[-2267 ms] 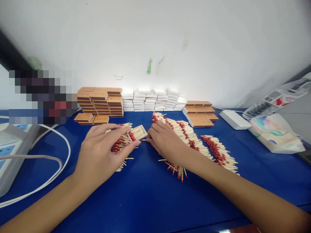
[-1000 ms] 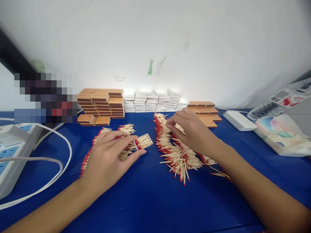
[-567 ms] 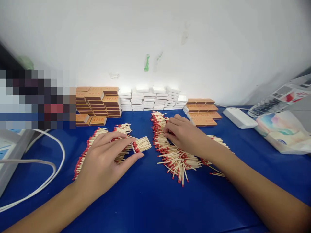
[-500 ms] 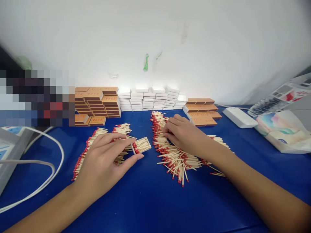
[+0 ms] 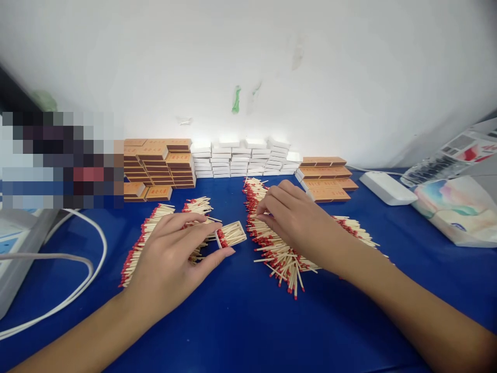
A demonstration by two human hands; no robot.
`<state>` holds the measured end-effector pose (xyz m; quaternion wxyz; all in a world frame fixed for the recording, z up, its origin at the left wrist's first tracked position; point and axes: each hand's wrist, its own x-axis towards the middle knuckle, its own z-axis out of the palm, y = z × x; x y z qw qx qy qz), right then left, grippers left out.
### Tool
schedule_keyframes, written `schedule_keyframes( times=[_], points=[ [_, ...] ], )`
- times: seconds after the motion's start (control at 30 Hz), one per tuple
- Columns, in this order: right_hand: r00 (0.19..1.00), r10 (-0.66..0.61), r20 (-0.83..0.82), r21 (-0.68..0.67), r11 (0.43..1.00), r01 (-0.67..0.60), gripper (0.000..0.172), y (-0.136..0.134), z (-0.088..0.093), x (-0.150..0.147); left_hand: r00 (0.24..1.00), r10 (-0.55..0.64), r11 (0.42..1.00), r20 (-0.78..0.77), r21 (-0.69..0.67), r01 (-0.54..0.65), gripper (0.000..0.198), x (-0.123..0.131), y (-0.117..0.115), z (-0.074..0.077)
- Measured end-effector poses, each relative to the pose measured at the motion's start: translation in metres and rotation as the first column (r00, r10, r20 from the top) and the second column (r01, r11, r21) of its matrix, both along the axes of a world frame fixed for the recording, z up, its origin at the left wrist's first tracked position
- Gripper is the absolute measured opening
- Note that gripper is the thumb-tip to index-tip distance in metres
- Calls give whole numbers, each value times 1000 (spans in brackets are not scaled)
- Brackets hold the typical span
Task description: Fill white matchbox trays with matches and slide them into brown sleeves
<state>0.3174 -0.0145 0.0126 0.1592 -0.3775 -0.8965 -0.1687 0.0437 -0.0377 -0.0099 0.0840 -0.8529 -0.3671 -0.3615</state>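
Between the thumb and fingers of my left hand (image 5: 171, 254) is a small white matchbox tray (image 5: 244, 237), partly filled with red-tipped matches (image 5: 232, 234). My right hand (image 5: 293, 217) is over the larger heap of matches (image 5: 281, 259), its thumb and fingertips pressed together in a pinch. Whatever is in that pinch is too small or hidden to make out. Behind and under my left hand are two more match piles, a long row (image 5: 134, 254) and a smaller heap (image 5: 197, 205).
Orange matchboxes (image 5: 180, 160) are stacked at the back left, with white trays (image 5: 238, 160) beside them and more orange boxes (image 5: 326, 181) at right. A white adapter (image 5: 388, 189) and a tissue pack (image 5: 458, 212) lie right. White cables (image 5: 103, 248) curve at left.
My right hand has shifted slightly left over the heap, toward the tray, with its fingers still pinched. My left hand keeps its hold on the tray. The whole view has moved slightly.
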Motion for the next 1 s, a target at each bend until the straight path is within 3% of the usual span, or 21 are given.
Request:
schedule_keyframes(
  times=[0.23,0.6,0.7,0.8,0.87,1.0],
  points=[
    [993,115,-4,94,989,-114,18,-19,4,-22,998,-43,999,34,-27,44,33,4,-3,0],
    [988,155,2,14,988,-155,19,-27,6,-29,995,-93,996,37,-6,93,34,8,-6,1],
    [982,169,-85,-12,985,-171,21,-20,11,-21,997,-76,997,26,-15,76,35,5,-5,2],
    [987,58,-151,-59,996,-68,22,-6,12,-4,999,-37,999,11,0,37,33,2,-4,4],
    [987,-7,-163,-95,995,-9,22,4,8,9,1000,-13,1000,8,11,13,31,1,-3,4],
    [988,-11,-156,-226,974,-25,19,17,-3,23,1000,-14,1000,12,5,14,31,1,-1,4]
  ],
)
